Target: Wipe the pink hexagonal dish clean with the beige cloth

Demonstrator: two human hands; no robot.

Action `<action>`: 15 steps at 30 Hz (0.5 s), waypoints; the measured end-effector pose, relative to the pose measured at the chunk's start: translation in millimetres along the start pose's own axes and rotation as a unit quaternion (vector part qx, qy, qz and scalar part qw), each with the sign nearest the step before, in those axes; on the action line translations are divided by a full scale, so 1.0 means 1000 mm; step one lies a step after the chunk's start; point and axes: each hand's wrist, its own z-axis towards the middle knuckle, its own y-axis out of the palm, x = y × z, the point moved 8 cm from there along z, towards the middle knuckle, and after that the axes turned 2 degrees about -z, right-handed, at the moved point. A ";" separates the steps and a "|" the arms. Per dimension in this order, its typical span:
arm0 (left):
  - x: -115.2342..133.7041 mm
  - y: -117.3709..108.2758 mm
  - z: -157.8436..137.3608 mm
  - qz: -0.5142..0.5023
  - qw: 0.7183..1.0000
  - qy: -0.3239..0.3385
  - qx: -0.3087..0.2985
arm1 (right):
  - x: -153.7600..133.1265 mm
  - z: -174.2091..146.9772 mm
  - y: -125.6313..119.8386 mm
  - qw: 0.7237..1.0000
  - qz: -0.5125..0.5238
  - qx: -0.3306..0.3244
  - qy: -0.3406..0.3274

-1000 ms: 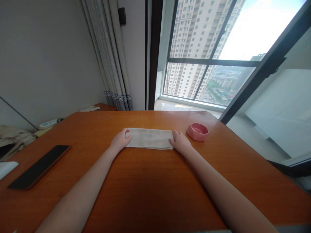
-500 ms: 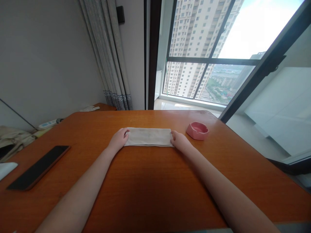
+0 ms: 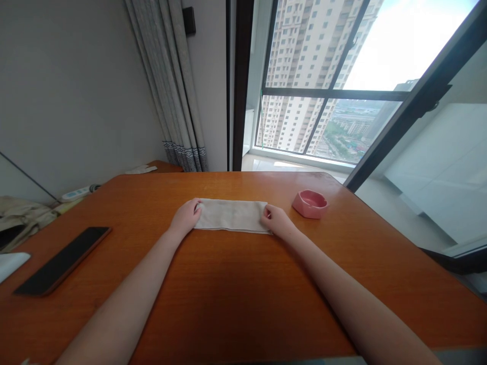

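Note:
A folded off-white cloth (image 3: 231,215) lies as a long flat strip on the wooden table (image 3: 236,284). My left hand (image 3: 186,217) grips its left end, thumb and fingers curled around the edge. At the right end, my right hand (image 3: 277,219) pinches the cloth with bent fingers, and the fabric there is slightly pulled up. Just beyond my right hand stands a pink angular ashtray-like dish (image 3: 310,204), which neither hand touches.
A long dark flat object (image 3: 64,261) lies on the table at left, beside a white item (image 3: 13,264). Behind the left edge are a power strip (image 3: 78,193) and crumpled beige fabric (image 3: 23,215). A curtain (image 3: 167,86) and a large window stand past the table.
My right hand has shifted slightly left over the cloth's right end, its fingers more curled. The cloth's lower right corner sits a little nearer to me. My left hand stays in place.

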 end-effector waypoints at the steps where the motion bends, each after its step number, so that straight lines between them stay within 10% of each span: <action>1: 0.000 0.000 0.000 0.000 1.000 -0.002 0.000 | 0.004 0.000 0.001 1.000 0.016 -0.002 0.024; 15: -0.006 0.000 0.001 0.023 1.000 -0.002 -0.006 | 0.008 0.001 0.012 0.993 -0.033 -0.111 0.037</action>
